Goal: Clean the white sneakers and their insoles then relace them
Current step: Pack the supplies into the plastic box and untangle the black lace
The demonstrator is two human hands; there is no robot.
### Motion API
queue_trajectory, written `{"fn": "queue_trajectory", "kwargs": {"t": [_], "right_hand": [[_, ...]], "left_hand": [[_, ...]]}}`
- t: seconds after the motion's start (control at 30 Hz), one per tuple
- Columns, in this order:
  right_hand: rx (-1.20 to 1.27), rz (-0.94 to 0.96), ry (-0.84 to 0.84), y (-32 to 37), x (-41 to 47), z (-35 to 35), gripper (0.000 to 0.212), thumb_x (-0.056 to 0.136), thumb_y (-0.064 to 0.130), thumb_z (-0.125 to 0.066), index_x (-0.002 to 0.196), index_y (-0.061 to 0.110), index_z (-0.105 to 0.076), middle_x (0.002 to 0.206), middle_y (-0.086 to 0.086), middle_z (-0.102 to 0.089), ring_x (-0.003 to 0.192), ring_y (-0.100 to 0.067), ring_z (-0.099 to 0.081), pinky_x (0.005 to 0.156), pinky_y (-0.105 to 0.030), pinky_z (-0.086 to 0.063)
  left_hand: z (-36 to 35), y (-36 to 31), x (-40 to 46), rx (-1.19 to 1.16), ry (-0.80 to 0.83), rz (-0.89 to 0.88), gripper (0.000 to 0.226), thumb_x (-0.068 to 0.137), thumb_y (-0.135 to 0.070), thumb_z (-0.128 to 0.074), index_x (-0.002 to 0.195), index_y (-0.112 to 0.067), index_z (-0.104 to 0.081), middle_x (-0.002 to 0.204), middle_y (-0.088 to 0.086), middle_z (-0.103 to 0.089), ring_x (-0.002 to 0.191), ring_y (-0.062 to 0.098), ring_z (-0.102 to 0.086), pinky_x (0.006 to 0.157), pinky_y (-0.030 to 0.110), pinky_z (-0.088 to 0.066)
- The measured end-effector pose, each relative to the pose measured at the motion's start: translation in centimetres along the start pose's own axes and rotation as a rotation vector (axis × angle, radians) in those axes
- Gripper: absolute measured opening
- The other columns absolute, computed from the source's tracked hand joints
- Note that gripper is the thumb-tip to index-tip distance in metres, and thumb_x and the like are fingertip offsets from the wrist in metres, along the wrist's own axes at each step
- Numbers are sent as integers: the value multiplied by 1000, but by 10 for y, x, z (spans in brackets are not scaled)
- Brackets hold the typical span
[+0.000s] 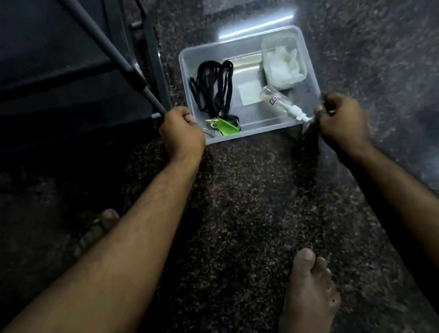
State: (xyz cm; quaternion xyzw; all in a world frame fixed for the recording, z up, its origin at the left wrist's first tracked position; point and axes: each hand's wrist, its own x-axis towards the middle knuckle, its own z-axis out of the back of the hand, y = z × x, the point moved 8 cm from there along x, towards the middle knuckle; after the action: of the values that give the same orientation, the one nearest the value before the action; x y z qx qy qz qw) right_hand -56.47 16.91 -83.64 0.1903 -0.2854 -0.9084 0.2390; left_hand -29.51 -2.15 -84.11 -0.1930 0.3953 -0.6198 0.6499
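A clear plastic bin [304, 43] is sitting on the dark speckled floor [248, 214], and both hands are grasping it: the left hand [182, 131] is curling its fingers over the bin's near left corner, and the right hand [344, 123] is clutching its near right corner. Between the hands, inside the bin, one bundle of black laces [215, 88] is lying, with one spray bottle [283, 103], one small tub of white cloths [283, 61] and one green tag [226, 127]. Two bare feet are standing in front of the bin.
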Motion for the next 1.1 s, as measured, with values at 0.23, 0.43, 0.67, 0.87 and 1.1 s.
{"fn": "queue_trajectory", "kwargs": {"t": [0.23,0.43,0.67,0.87,1.1], "right_hand": [[-420,331,-205,51,-17,2,44,96,46,-47,125,14,-57,120,-18,-55,111,-39,-50,92,-46,-40],[-557,287,-11,63,-13,-32,41,91,38,-54,120,11,-47,107,-16,-66,104,-37,-59,95,-45,-32],[85,202,-20,62,-6,10,23,80,35,-72,99,22,-65,84,4,-67,71,-4,-62,65,-20,-46],[65,208,-66,51,2,21,21,85,32,-73,100,16,-73,81,9,-64,63,9,-55,56,2,-32],[214,279,127,77,28,-10,31,79,26,-82,102,9,-71,88,-1,-72,75,-1,-64,72,-26,-54]], "left_hand": [[-14,-11,-14,126,113,-204,51,85,-22,-74,132,-8,-59,124,9,-60,110,22,-59,105,28,-44],[-18,-38,-39,564,40,-527,20,83,-23,-76,102,-15,-73,137,10,-46,128,28,-45,103,40,-46],[-20,-47,-27,583,106,-543,12,90,-25,-70,97,-16,-74,102,8,-63,96,30,-59,84,39,-46],[-29,-49,-23,633,87,-572,10,90,-22,-67,97,-16,-70,105,9,-60,101,31,-57,87,41,-44],[-30,-49,-15,704,56,-567,13,93,-21,-65,104,-17,-68,109,8,-60,106,28,-56,90,40,-43]]}}
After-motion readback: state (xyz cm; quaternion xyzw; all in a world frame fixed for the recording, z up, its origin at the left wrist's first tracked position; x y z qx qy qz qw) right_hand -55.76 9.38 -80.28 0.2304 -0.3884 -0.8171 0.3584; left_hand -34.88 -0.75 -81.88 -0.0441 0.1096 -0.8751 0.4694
